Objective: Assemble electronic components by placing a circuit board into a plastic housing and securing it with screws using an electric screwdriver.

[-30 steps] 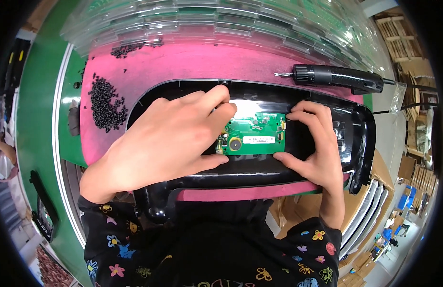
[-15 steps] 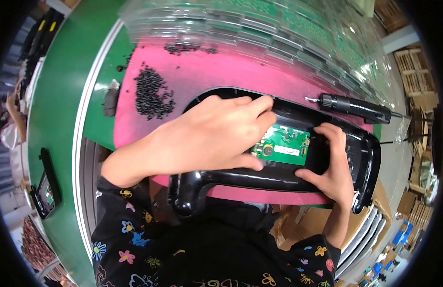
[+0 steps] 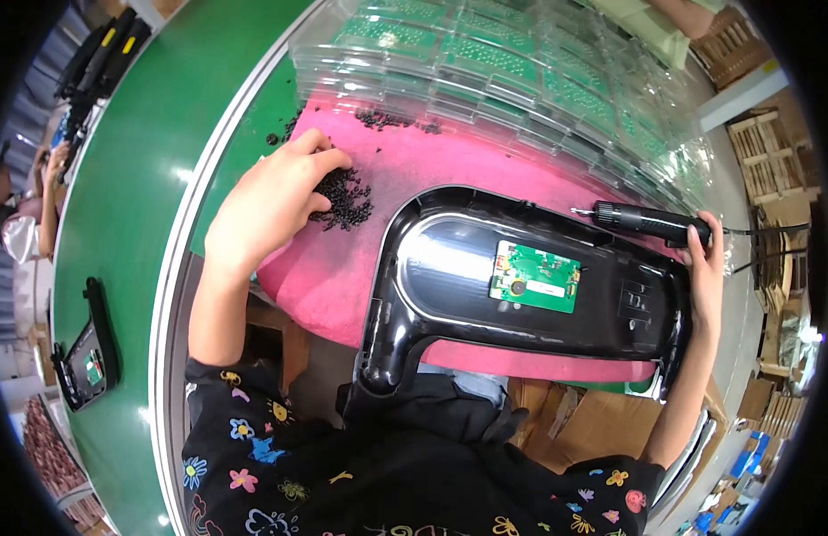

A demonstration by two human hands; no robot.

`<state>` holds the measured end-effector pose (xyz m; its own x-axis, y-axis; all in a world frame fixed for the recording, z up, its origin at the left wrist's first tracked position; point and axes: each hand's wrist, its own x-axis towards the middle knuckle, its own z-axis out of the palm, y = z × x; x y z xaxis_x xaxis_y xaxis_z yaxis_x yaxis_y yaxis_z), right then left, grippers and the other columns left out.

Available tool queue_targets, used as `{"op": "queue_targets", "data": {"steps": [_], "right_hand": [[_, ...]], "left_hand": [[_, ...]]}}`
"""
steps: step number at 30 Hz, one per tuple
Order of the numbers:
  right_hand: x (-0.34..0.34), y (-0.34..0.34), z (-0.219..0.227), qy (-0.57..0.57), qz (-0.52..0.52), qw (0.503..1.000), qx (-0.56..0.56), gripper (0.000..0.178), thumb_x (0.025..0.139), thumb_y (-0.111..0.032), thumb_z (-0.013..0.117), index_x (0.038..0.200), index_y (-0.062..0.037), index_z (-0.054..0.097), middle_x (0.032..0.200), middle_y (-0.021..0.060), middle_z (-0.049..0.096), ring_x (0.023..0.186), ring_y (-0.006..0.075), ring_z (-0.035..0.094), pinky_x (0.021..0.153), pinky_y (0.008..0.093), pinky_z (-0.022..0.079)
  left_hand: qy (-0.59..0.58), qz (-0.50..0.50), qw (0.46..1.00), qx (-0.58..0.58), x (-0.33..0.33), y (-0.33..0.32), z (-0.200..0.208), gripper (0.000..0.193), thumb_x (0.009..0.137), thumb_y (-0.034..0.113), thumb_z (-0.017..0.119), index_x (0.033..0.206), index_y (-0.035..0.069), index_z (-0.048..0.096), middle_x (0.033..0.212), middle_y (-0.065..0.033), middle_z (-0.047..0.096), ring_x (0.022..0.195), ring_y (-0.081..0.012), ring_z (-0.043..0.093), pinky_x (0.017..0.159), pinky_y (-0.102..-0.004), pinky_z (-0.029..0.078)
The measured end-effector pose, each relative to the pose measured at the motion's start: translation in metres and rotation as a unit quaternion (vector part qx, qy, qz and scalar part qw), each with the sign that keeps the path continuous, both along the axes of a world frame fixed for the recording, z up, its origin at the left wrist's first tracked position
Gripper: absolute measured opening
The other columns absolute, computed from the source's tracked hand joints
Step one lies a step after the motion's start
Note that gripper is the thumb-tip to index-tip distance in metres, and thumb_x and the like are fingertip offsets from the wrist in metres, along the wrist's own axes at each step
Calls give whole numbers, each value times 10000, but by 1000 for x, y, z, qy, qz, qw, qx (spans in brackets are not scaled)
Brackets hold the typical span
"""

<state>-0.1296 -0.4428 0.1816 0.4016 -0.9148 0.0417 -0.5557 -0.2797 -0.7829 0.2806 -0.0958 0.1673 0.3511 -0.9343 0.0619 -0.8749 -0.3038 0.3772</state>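
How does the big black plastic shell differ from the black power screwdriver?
Shape: the shell is a broad, shallow form with raised edges, while the screwdriver is slim and rod-like.
Size: the shell is far larger than the screwdriver.
Parts: the shell has a green circuit board inside it; the screwdriver has a metal bit and a trailing cable.
Shared: both are black and lie at least partly over the pink mat.

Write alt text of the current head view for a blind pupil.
A person's left hand is at a pile of small black parts, the right hand on a screwdriver; between them, a green board lies in a black shell on a pink mat.
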Motion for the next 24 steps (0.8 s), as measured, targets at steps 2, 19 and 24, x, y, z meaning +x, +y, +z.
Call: {"op": "queue_targets", "data": {"steps": [2,19,24], "right_hand": [[16,7,-3,-92,-28,992,-80,405,987,-152,621,1344,-113,434,1111,81,538,956,138,588,786,279,527],[124,78,11,-619,195,734,198,402,1036,-323,523,1338,-91,395,985,87,553,951,221,542,944,434,455],[127,100,17,-644,251,679,247,380,1047,-363,465,1325,-105,450,960,45,490,943,188,495,1017,505,369]], "left_hand": [[-13,10,1000,-19,-2,-7,-1,354,724,-60,692,1068,10,644,1028,-155,617,980,-379,614,842,-420,493],[-41,-16,978,-203,-17,-61,10,132,795,-11,685,924,-21,715,852,-178,688,787,-344,679,709,-386,526],[184,-201,936,-221,-72,-115,35,165,779,8,740,943,-8,737,868,-108,729,810,-203,705,754,-304,549]]}}
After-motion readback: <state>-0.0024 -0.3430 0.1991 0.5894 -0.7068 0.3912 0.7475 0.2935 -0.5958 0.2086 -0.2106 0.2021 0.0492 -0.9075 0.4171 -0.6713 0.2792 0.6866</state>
